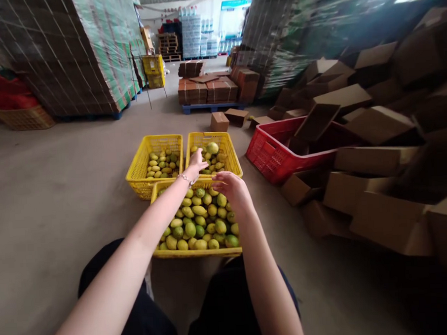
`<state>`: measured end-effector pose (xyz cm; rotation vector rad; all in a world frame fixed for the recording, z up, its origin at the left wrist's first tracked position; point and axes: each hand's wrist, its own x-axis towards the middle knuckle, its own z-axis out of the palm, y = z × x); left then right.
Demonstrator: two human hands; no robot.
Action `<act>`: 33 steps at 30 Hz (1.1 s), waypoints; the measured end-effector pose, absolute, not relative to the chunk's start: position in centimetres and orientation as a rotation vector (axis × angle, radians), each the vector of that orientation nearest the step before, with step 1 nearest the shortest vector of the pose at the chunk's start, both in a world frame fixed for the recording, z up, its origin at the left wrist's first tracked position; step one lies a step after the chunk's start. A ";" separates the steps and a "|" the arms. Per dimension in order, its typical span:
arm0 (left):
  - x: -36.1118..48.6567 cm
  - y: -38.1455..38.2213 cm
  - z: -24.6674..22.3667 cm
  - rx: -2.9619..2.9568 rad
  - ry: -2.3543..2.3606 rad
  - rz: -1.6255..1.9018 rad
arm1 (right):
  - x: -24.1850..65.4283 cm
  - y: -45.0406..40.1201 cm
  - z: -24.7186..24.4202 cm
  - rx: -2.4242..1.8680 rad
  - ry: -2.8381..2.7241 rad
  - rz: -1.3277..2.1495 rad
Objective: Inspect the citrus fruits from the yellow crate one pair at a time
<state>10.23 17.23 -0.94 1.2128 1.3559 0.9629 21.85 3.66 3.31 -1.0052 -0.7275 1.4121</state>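
Note:
Three yellow plastic crates of green-yellow lemons stand on the floor before me. The front crate (197, 253) is filled with lemons (199, 210) of mixed green and yellow. My left hand (197, 163) reaches across it to the back right crate (232, 155), fingers apart and holding nothing. Just beyond those fingers is a larger lemon (212, 148); whether it rests on the others or is in the air I cannot tell. Over the front crate's far right part, my right hand (235, 189) is open with loosely bent fingers. The back left crate (136, 164) holds fewer lemons.
On the right, a red crate (278, 160) holds cardboard, beside a heap of open cardboard boxes (388, 200). Farther off, bundled flat cardboard (222, 91) lies on a blue pallet (213, 107). Tall wrapped stacks (103, 49) flank the aisle.

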 end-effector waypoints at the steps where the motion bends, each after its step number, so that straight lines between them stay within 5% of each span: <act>1: 10.2 17.5 -1.1 1.483 1.444 0.852 | 21.7 3.7 3.3 -1.002 -0.723 1.423; 10: -1.6 9.3 -12.3 2.215 1.877 0.064 | 22.0 2.8 3.7 -0.894 -0.669 1.435; 21: -3.8 14.5 -18.9 2.303 2.101 -0.205 | 22.8 4.0 3.3 -0.824 -0.291 1.678; 33: -2.6 13.7 -14.4 1.847 1.955 0.115 | 20.3 3.7 1.9 -0.885 -0.135 1.766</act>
